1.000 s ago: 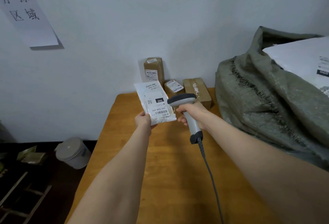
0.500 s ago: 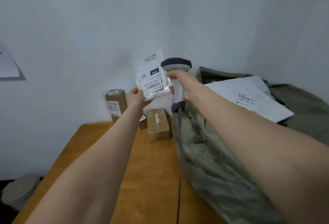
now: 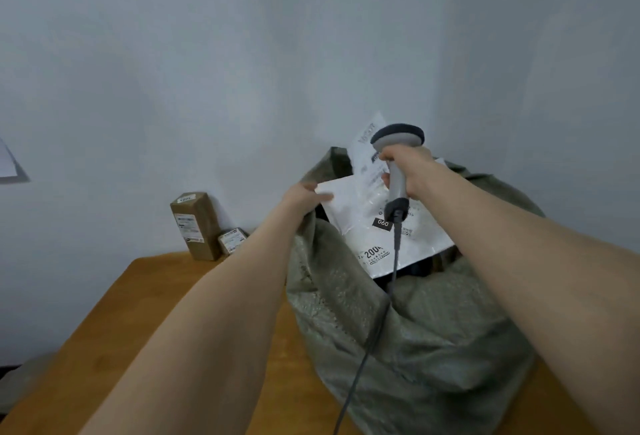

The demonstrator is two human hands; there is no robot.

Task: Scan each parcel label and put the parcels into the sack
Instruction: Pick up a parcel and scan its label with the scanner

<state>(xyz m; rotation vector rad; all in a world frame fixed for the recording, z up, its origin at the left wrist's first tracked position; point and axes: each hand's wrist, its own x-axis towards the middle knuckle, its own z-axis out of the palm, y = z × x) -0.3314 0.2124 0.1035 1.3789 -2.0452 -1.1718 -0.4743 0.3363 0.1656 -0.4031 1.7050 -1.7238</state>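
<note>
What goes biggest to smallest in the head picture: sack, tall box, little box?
1. Green woven sack, by far.
2. Tall cardboard box.
3. Small labelled box.
Both boxes sit farther away, so they look smaller.

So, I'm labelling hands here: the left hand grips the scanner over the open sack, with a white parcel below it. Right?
No. The head view shows the right hand gripping the scanner over the open sack. The white parcel is below it, held by the left hand.
</note>
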